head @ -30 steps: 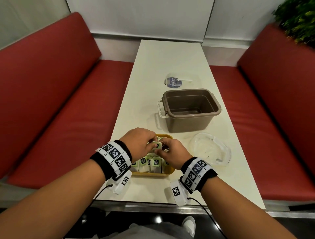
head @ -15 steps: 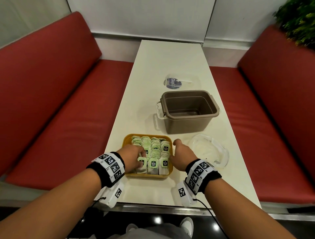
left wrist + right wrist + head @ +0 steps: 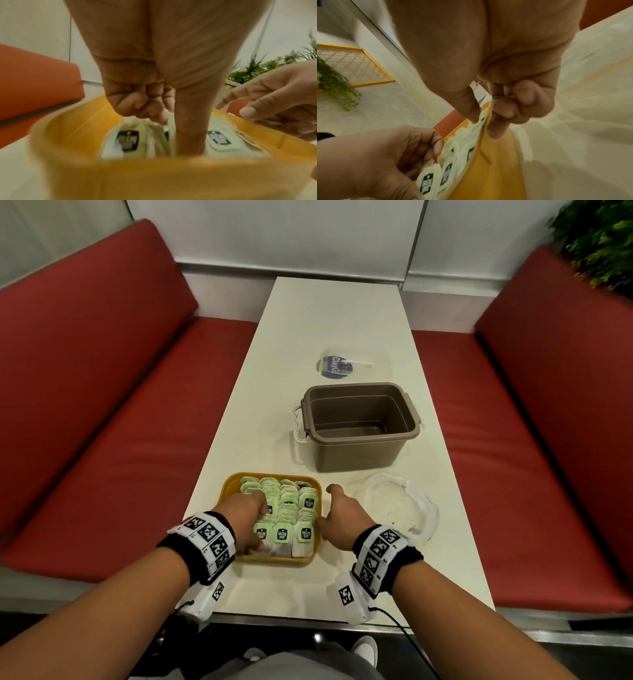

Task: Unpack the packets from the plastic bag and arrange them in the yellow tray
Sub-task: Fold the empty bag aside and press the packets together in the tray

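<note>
The left hand (image 3: pixel 244 517) sits inside the yellow tray (image 3: pixel 228 486), fingers curled and thumb driven down, pinching a tea-bag packet (image 3: pixel 169 129) in the left row, probably to seat it upright among the others. The tea-bag packets (image 3: pixel 291 508) stand on edge in rows running from near to far, green labels up. The right hand (image 3: pixel 342 517) pinches the tray's right wall between thumb and curled fingers, seemingly steadying it; the emptied clear plastic bag (image 3: pixel 399 505) lies just beyond.
</note>
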Tool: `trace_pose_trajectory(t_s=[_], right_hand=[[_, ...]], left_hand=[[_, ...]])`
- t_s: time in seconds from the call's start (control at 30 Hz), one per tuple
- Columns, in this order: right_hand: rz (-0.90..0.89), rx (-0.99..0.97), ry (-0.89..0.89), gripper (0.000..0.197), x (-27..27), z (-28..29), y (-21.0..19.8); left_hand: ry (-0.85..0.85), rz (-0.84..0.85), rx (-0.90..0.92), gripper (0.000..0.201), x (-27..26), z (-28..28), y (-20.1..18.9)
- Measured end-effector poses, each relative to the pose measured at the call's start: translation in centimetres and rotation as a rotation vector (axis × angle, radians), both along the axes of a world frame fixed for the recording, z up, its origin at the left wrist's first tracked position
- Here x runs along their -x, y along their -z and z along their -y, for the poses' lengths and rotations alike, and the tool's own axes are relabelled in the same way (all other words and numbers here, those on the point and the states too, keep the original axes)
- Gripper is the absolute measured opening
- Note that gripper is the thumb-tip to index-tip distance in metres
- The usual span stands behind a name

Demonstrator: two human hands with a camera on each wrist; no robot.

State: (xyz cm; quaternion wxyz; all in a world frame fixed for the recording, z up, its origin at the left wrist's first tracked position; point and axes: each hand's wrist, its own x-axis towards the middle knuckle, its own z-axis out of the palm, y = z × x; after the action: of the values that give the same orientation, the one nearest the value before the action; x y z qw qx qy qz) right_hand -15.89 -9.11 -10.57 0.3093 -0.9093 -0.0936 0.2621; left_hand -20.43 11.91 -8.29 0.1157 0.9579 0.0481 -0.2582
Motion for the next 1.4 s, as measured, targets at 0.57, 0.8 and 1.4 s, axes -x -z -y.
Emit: trace_pose_trajectory(t_s=[0.57, 0.8, 1.4], right_hand=[[-0.022, 0.439, 0.237, 0.072, -3.5, 16.8, 1.5], [-0.111, 0.159, 0.291, 0.069, -3.6, 18.3, 4.3], [0.021, -0.043, 0.162, 0.085, -5.8, 20.0, 4.2]], left_hand=[[0.269, 0.132, 0.255, 0.012, -8.1, 21.3, 1.4], [0.212, 0.003, 0.152, 0.025, -8.8, 24.9, 5.4], [-0.011, 0.279, 0.4, 0.02, -9.6, 22.1, 2.8]])
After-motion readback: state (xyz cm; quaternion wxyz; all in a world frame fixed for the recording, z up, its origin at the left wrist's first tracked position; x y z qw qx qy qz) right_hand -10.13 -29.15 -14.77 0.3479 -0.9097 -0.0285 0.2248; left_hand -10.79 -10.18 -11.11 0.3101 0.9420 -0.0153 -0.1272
